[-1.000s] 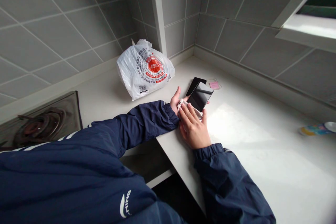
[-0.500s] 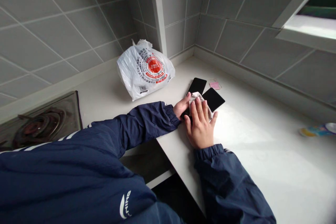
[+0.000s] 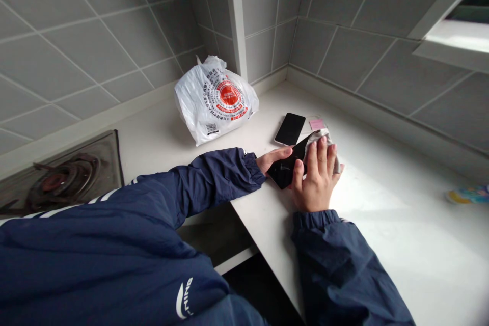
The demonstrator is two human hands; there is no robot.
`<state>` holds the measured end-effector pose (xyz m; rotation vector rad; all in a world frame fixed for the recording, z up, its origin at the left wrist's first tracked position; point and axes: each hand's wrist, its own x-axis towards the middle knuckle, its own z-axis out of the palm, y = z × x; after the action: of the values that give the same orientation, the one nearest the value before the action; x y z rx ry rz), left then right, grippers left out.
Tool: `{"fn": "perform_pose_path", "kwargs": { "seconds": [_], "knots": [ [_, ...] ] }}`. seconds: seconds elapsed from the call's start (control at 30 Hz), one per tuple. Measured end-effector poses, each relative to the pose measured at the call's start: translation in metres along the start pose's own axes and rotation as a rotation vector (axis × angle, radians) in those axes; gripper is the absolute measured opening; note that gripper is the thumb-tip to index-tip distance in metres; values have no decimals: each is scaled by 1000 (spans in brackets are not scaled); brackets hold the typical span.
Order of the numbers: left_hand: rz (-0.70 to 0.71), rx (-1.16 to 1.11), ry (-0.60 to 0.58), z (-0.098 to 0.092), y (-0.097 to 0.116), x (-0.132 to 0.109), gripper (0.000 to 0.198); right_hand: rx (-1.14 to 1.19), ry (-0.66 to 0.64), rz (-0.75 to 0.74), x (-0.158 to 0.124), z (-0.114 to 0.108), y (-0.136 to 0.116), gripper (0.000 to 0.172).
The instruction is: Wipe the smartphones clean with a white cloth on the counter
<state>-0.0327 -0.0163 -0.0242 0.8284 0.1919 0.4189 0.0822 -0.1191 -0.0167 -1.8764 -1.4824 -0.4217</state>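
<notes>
My left hand (image 3: 273, 158) grips the near left end of a smartphone (image 3: 284, 167), its thumb over the edge of the black screen. The phone lies tilted just above or on the white counter (image 3: 367, 244); I cannot tell which. Across its far right end my right hand (image 3: 315, 177) presses a folded whitish cloth (image 3: 315, 136), fingers laid over it and thumb apart. Part of the cloth and of the phone is hidden beneath those fingers. Beyond the hands rests a second smartphone (image 3: 291, 129), dark screen up, with a small pink card-like piece (image 3: 317, 124) beside it.
A white plastic bag (image 3: 223, 99) with red and black print stands at the back left. Further left is a gas burner (image 3: 57, 181). A blurred, colourful packet (image 3: 464, 195) lies at far right. The counter's front edge borders an open cabinet space (image 3: 214, 232).
My right hand has slid the cloth right along the phone, uncovering the screen's near part. My left thumb now reaches further over the screen. The view has shifted slightly.
</notes>
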Motion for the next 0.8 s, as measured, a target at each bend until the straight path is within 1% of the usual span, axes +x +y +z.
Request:
{"fn": "perform_pose_path", "kwargs": {
  "seconds": [0.07,0.13,0.23,0.33,0.4,0.53,0.67,0.8],
  "knots": [
    [-6,59,-2,-2,-1,0,66,4,5,3,2,0,1,65],
    [21,106,-11,-1,-1,0,70,5,-12,-5,3,-1,0,67],
    [116,158,-27,3,0,-1,67,16,-67,-51,5,-3,-2,68],
    [157,170,-8,6,1,-1,63,43,-113,-121,5,-5,-7,61],
    [126,129,19,5,1,-1,61,61,-126,-165,4,-5,-11,56],
    [-7,-58,92,1,1,0,56,97,-158,-232,1,-3,-15,51],
    [-104,-220,169,-2,6,2,54,151,-201,-284,0,-2,-15,45],
    [-111,-356,257,4,14,2,49,209,-200,-296,-1,-1,-14,36]
  ]
}}
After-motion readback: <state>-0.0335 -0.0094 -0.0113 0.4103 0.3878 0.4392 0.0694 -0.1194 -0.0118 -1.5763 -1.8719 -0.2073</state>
